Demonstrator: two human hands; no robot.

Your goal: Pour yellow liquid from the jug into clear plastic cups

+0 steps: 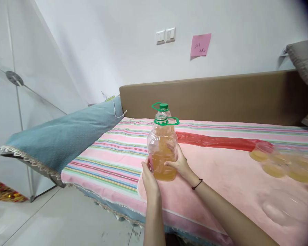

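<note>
A second green-capped clear plastic bottle (164, 108) stands just behind, at twelve o'clock. Both hands, left (149, 177) and right (179, 163), wrap (fingers curled) around an upright clear plastic bottle of amber liquid (162, 150) on the pink striped bedspread (113, 153).

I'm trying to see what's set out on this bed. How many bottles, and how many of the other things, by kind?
Bottles with amber liquid and green handle rings: 2, front bottle held by left hand and right hand, rear bottle behind it
Red plastic sheet: 1
Blue pillow: 1
Pink note on wall: 1
Total: 5
</note>
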